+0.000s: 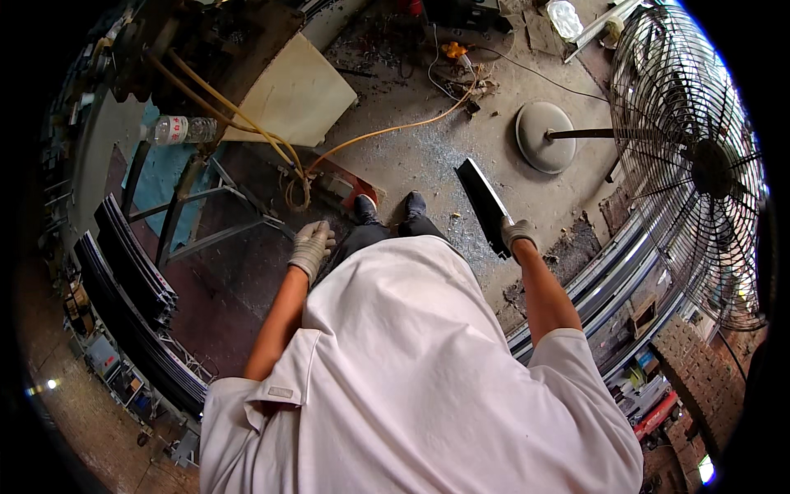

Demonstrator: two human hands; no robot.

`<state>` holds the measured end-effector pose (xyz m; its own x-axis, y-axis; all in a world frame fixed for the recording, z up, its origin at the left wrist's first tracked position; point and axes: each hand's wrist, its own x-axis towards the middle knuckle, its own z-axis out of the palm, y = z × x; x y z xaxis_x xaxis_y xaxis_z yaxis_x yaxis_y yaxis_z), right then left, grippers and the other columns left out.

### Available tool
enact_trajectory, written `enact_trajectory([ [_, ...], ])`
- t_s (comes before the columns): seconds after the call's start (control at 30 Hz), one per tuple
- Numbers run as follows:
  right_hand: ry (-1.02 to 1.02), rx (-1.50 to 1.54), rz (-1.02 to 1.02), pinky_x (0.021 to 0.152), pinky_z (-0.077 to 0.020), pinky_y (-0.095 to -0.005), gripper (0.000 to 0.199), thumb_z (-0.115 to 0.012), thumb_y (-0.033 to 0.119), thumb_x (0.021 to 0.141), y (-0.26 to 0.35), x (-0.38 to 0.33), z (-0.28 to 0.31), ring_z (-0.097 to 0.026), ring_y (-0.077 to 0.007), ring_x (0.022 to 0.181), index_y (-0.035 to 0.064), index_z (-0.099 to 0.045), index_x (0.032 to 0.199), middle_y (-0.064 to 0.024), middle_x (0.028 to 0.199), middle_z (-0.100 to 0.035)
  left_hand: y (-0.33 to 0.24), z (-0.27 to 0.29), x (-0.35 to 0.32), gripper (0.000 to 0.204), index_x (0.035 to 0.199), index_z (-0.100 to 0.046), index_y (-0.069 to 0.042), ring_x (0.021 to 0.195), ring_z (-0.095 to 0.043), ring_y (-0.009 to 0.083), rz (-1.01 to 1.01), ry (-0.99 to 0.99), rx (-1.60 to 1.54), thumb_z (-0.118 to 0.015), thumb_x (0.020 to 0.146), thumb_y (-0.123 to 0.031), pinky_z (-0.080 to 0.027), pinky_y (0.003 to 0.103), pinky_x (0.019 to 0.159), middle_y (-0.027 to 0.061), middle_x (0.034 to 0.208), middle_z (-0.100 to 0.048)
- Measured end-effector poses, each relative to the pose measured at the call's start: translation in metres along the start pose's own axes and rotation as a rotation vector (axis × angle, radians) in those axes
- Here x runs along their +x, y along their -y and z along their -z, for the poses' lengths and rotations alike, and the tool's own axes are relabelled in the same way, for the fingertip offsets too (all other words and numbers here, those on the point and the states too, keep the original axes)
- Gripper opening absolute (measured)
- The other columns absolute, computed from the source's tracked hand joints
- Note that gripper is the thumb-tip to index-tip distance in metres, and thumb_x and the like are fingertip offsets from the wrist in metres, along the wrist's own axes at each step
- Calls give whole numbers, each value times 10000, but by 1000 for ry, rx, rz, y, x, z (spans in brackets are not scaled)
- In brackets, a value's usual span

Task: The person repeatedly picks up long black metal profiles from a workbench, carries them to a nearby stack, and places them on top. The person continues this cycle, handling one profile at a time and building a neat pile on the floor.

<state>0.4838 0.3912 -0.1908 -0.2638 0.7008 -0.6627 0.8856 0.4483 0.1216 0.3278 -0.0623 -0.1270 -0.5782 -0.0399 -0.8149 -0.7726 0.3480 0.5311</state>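
My right hand (518, 234), in a pale knit glove, grips the near end of a long profile (484, 206), black with a bright silver edge. The piece slants away from me to the far left, above the floor. My left hand (312, 247), in a matching glove, hangs beside my left thigh with its fingers loosely curled. No object shows in it; the inside of the palm is hidden.
A large wire-caged fan (712, 169) stands at the right on a round base (546, 137). Yellow hose (387, 129) crosses the littered floor. Dark profiles (136, 309) are stacked at the left. A plastic bottle (183, 130) lies near a metal frame. More profiles (588, 288) lie at the right.
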Motion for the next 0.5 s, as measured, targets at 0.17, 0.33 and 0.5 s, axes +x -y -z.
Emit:
enact_trajectory([
  [0.17, 84, -90, 33, 935, -481, -480, 726, -520, 618, 839, -11, 6, 5, -592, -428, 1128, -20, -639, 1165, -283, 1173, -622, -11, -5, 7, 318, 1138, -608, -60, 709, -587, 84, -62, 82, 19, -607, 952, -318, -473, 233, 583, 15, 901, -642],
  [0.33, 3, -14, -36, 967, -462, -467, 772, -510, 645, 830, -23, 13, -13, -579, -428, 1151, -40, -630, 1165, -298, 1183, -612, -21, -3, 12, 271, 1091, -620, -40, 675, -559, 80, -128, 105, 44, -608, 955, -274, -470, 235, 592, -4, 821, -621],
  [0.5, 58, -71, 26, 978, -453, -448, 839, -504, 670, 817, -5, -3, 3, -575, -413, 1168, -83, -609, 1172, -311, 1181, -607, -16, 6, 15, 261, 1065, -626, -23, 667, -551, 85, -129, 88, 22, -610, 953, -258, -487, 246, 633, -9, 806, -611],
])
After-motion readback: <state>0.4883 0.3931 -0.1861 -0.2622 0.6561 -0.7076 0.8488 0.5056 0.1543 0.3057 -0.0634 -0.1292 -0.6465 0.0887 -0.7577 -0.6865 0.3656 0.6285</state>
